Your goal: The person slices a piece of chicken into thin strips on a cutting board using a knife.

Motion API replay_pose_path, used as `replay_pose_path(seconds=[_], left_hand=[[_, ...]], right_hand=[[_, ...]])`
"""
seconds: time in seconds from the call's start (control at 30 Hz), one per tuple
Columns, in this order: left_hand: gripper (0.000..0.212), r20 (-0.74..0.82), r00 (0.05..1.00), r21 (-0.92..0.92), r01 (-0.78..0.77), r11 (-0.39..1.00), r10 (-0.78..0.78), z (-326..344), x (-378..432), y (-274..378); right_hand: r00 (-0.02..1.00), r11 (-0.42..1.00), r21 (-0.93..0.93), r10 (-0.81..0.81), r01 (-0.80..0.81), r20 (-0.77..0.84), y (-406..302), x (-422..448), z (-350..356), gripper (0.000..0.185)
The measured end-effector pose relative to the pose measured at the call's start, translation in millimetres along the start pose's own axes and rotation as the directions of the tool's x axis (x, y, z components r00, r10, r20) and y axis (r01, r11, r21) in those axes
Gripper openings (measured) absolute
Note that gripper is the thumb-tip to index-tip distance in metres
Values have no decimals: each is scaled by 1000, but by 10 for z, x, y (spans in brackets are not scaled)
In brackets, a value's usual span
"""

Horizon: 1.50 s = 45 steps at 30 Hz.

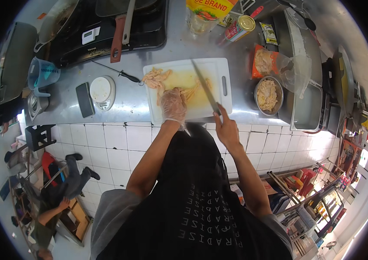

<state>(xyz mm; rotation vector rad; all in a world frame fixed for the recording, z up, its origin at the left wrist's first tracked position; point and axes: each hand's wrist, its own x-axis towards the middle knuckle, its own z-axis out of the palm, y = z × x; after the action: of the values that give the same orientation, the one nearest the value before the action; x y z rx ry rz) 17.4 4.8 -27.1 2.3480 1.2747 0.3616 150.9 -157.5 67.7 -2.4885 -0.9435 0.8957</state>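
My left hand (173, 104), in a clear plastic glove, presses down on raw chicken at the near left part of a white cutting board (189, 65). Its fingertips are hidden. Strips of chicken (195, 91) stick out to the right of the glove, and a larger raw chicken piece (154, 78) lies at the board's far left corner. Bare, my right hand (227, 128) is closed around the handle of a kitchen knife (202, 79). The blade points away from me, slanting over the right half of the board, slightly blurred. Whether it touches the board I cannot tell.
Left of the board are a honing steel (120, 72), a kitchen scale (102, 91), a phone (85, 100) and a measuring jug (44, 73). A gas stove (73, 53) stands behind. Rightward sit a metal bowl of chicken (268, 96) and an orange bag (262, 61). Another person (64, 188) is behind at left.
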Motion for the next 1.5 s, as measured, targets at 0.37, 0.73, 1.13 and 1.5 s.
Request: replay_pose_path(seconds=[0.37,0.73,1.13,1.5], left_hand=[[23,116,984,-136,150,979,-135,-191,73,-155],[29,-24,1000,91,7,996,-5,-256,101,-194],[64,47,996,8,69,998,-69,-266,-75,163],[72,189,958,24,215,976,-216,-434,37,241]], right_hand=[[1000,982,-187,14,-16,-11,172,-271,222,33],[994,997,-7,-74,73,-77,-99,-365,159,37],[999,999,-28,38,-38,10,46,-596,7,34],[994,994,2,109,-109,11,13,-663,56,34]])
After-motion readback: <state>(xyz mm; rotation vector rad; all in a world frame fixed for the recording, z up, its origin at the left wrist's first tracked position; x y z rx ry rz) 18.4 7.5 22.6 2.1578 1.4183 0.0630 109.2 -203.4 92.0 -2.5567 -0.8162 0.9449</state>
